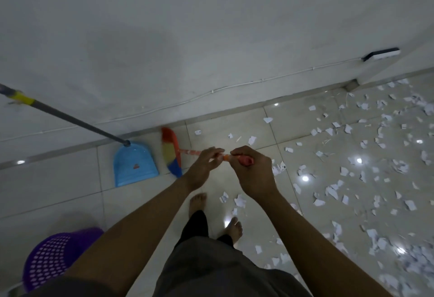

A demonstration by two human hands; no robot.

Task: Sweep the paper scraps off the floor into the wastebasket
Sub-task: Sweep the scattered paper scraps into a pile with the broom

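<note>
Your right grip (253, 169) is curled tight round the end of the orange handle of the broom (172, 153). Your left grip (202, 167) reaches over the handle with fingers nearly straight; through the blur you cannot tell whether it pinches the handle. The bristle head sits at 11 o'clock by the wall (211, 38), just beside the blue dustpan (135, 165). The paper scraps (240, 200) litter the floor (141, 202) from 2 to 5 o'clock. The purple wastebasket (54, 256) stands at 7 o'clock.
</note>
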